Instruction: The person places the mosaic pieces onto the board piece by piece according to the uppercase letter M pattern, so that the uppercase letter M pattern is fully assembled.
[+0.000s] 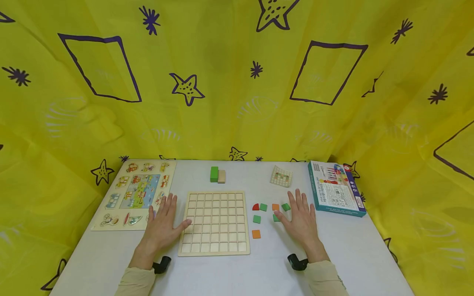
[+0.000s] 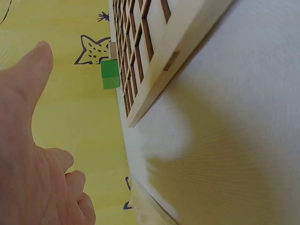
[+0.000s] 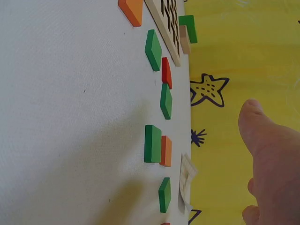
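Observation:
My left hand (image 1: 163, 226), fingers spread and holding nothing, hovers between the picture puzzle board and the wooden grid board (image 1: 214, 224); its thumb overlaps the grid's left edge in the head view. On the other side, my right hand (image 1: 301, 222) is spread too, above the table beside several small coloured tiles. Among these are a red quarter-round piece (image 1: 256, 206), a green tile (image 1: 256, 219) and an orange tile (image 1: 256, 234). The right thumb overlaps another green tile (image 1: 276, 218) in the head view. All the grid's cells are bare.
A puzzle board (image 1: 140, 191) with vehicle pictures lies at the left. Behind the grid stand a green block (image 1: 214, 174) and a plain wooden block (image 1: 221, 176). A crumpled pattern card (image 1: 281, 176) lies at the back, with a teal-edged box (image 1: 337, 189) at the right. A yellow curtain (image 1: 222, 82) surrounds the table.

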The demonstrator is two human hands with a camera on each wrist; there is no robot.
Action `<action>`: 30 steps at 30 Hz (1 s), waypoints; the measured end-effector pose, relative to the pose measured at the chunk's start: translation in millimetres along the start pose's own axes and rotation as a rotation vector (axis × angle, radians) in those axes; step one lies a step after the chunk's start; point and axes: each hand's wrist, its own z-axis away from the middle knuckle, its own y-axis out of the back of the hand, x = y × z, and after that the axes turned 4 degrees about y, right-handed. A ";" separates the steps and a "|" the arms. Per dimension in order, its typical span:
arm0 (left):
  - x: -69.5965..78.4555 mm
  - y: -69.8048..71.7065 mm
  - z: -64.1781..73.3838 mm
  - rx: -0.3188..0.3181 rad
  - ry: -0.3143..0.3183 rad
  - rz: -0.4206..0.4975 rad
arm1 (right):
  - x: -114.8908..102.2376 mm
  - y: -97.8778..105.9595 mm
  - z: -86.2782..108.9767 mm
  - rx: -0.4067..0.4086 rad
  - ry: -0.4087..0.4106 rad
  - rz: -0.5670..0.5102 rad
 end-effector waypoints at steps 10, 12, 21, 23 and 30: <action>-1.8 2.9 2.5 0.029 -0.008 0.025 | -0.1 -2.3 -0.5 0.004 0.011 -0.014; -2.6 3.0 3.5 0.016 -0.007 0.036 | -0.9 -3.4 -1.5 0.001 0.013 -0.037; -4.0 -0.1 12.5 -0.064 -0.003 0.163 | -9.8 -5.8 -10.0 -0.048 0.035 -0.149; -3.4 -0.6 15.3 -0.076 0.001 0.191 | -12.2 -5.5 -12.2 -0.058 0.043 -0.156; 0.0 -1.7 25.3 -0.142 0.037 0.251 | -18.6 -8.2 -19.4 -0.062 0.092 -0.118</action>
